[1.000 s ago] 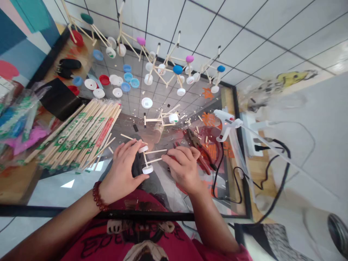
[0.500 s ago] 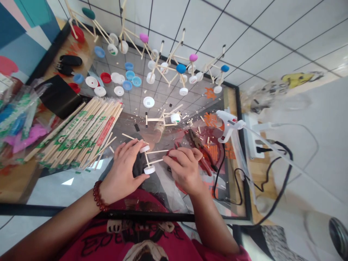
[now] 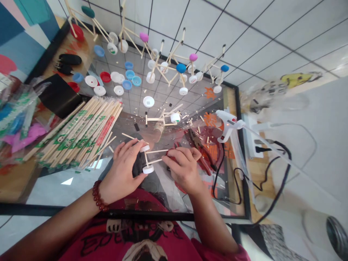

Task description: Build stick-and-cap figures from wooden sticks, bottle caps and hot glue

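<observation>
A small wooden-stick frame (image 3: 154, 161) with two white bottle-cap wheels (image 3: 148, 169) is held between my hands above the glass tabletop. My left hand (image 3: 122, 165) is on the left, its fingers and thumb closed on the two wheels from either side. On the right, my right hand (image 3: 184, 169) pinches the far ends of the two parallel sticks, its fingertips partly hiding them. Just beyond my hands lies another stick piece (image 3: 156, 119) with a white cap at its right end. Red-handled pliers (image 3: 199, 148) lie to the right of my right hand.
Wrapped chopsticks (image 3: 81, 134) are piled at left. Loose blue, red and white caps (image 3: 127, 85) lie behind them. Finished stick models with coloured tops (image 3: 181, 68) line the wall. A white glue gun (image 3: 230, 125) with a black cable stands at right. Wood scraps litter the middle.
Almost nothing differs. The wheels and sticks have shifted very slightly to the left with my hands, which keep the same grip.
</observation>
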Demonstrator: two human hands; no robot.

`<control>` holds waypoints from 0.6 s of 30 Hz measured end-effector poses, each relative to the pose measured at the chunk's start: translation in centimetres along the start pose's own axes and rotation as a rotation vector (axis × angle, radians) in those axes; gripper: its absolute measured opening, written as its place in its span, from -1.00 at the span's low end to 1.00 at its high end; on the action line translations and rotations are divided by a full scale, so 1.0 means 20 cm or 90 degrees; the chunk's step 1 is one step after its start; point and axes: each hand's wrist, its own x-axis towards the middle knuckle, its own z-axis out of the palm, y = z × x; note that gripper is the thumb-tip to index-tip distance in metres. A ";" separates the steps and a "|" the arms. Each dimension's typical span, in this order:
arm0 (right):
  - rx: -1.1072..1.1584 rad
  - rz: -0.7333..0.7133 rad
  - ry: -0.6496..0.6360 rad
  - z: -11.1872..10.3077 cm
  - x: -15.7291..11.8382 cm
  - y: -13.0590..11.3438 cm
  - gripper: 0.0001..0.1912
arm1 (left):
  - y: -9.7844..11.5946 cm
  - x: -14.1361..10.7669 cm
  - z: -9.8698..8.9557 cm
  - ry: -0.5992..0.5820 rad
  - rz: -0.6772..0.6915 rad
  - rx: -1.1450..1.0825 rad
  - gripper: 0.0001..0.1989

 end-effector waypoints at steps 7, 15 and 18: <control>0.008 -0.012 0.007 0.01 0.01 -0.01 -0.73 | -0.01 0.00 0.00 0.007 0.006 0.000 -0.20; 0.000 0.043 0.035 -0.04 0.01 0.05 -0.87 | -0.03 -0.01 0.01 0.012 0.010 0.017 -0.16; 0.006 0.085 0.045 -0.07 0.01 0.08 -0.97 | -0.02 -0.01 0.01 0.007 -0.004 0.023 -0.14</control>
